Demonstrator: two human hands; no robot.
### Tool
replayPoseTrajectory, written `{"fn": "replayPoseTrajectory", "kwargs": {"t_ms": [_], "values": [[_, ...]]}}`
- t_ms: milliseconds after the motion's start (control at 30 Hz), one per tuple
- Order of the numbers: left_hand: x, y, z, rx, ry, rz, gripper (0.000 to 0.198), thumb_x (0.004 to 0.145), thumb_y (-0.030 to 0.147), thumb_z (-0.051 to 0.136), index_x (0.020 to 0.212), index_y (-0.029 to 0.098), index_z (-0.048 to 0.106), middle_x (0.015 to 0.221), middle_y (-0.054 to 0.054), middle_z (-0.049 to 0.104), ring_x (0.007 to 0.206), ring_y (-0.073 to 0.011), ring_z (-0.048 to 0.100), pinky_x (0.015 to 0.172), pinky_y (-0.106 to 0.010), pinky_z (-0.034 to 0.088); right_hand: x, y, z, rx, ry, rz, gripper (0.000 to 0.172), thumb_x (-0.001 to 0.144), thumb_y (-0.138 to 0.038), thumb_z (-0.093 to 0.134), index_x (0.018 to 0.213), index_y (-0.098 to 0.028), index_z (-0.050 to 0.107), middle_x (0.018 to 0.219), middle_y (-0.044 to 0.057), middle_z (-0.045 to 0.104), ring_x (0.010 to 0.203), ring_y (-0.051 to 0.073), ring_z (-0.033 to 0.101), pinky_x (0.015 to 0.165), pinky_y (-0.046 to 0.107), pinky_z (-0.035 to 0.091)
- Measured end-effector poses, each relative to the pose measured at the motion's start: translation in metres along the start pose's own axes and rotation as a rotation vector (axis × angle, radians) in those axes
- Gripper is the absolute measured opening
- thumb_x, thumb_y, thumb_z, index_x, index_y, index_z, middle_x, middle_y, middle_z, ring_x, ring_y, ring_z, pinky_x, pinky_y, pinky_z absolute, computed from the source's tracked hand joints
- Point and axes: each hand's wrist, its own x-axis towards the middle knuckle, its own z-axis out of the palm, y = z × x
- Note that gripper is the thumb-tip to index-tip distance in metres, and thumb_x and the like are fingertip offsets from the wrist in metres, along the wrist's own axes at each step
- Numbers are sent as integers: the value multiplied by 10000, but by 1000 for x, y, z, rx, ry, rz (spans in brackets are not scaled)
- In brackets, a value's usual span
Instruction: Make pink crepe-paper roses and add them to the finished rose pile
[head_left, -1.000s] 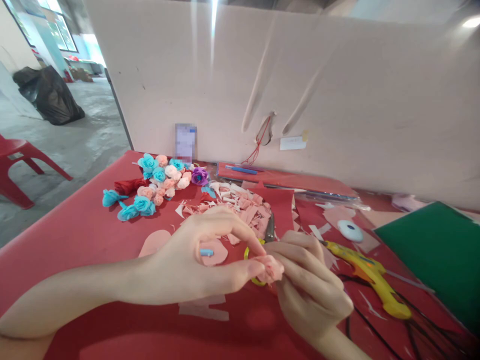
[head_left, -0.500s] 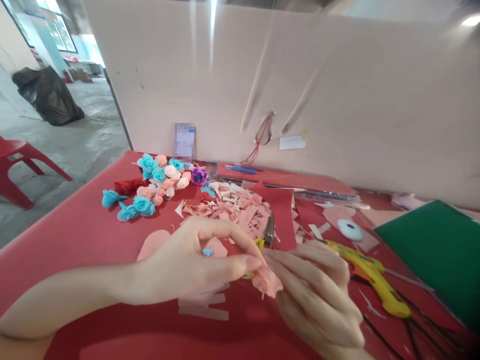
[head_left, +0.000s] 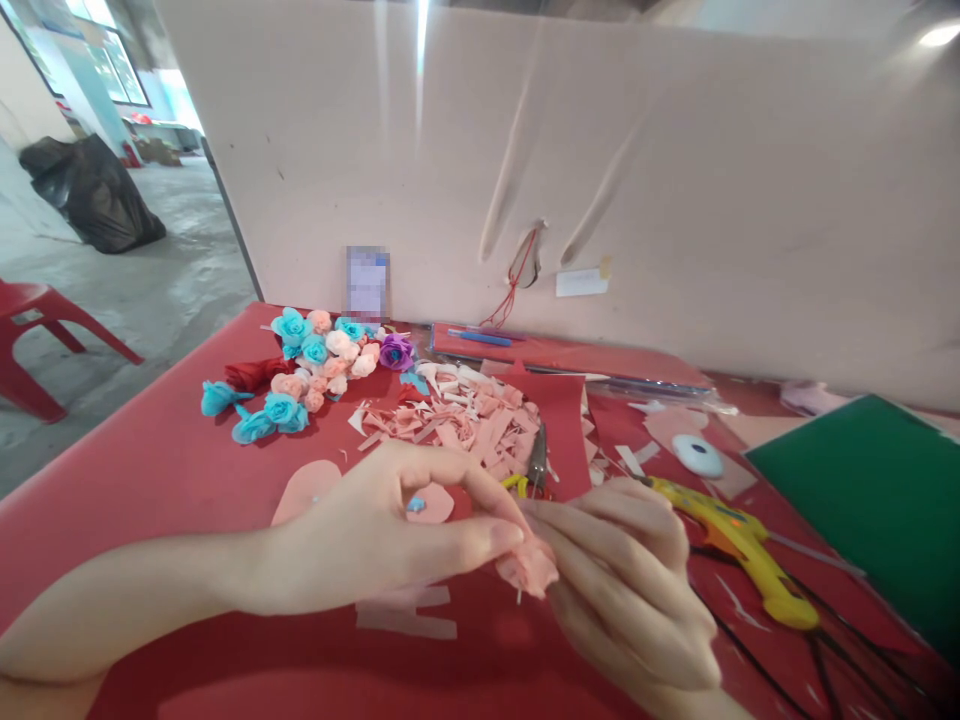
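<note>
Standing at the far left, there's a red chair (head_left: 45,335), a black bag (head_left: 97,195) on the floor beyond it; then comes the red table (head_left: 172,450), and towards its back a cluster of flowers (head_left: 315,349), blue, peach and white, with a purple bloom (head_left: 397,351) at its right end; nearer us, here's the left hand (head_left: 375,535), a heap of scraps (head_left: 480,425) lying beyond it; and there's the pink flower (head_left: 529,568), held above the table, pinched between left thumb and forefinger, a thin pale stem (head_left: 519,598) poking out below; scissors (head_left: 538,460) lie behind; close on the right, the right hand (head_left: 637,600), fingers bent together, tips mostly hidden, so I can't tell whether they're gripping too; past that, a yellow glue gun (head_left: 739,543), a white disc (head_left: 697,456) behind it; far right, a green board (head_left: 862,500).
</note>
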Motion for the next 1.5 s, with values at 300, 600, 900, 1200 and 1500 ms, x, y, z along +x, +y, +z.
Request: {"fn": "replayPoseTrajectory", "kwargs": {"t_ms": [300,600,900,1200,1500], "values": [[4,-8,-4,-159,-52,25,217,865,123,408,785,181,601,712,27,629,737,-90,599,738,-210,468,-2,-3,8,187,49,112,196,737,-1,518,748,-181,593,706,25,648,644,148,490,560,308,416],[4,-16,-6,-82,111,65,202,865,158,452,892,252,629,921,48,622,945,-100,553,850,-195,409,-14,-7,17,561,58,572,279,752,4,540,834,-236,656,751,17,632,682,163,516,579,306,414],[5,-17,-6,-138,60,126,178,874,158,435,990,216,557,864,3,634,901,-124,578,836,-256,439,-9,-14,14,608,50,689,207,788,-70,533,782,-229,665,717,7,623,669,145,520,601,283,443],[4,-20,3,179,215,147,307,778,178,573,1042,307,483,1010,39,540,1038,-131,472,858,-237,416,-6,-23,14,726,29,809,159,765,-118,583,658,-226,632,581,-15,560,583,134,526,543,255,470],[2,-22,6,165,205,184,248,800,204,547,1017,289,464,899,31,551,846,-100,549,759,-202,457,9,-28,7,628,-36,746,137,753,-123,585,651,-198,637,567,-4,603,526,133,547,517,262,497]]}}
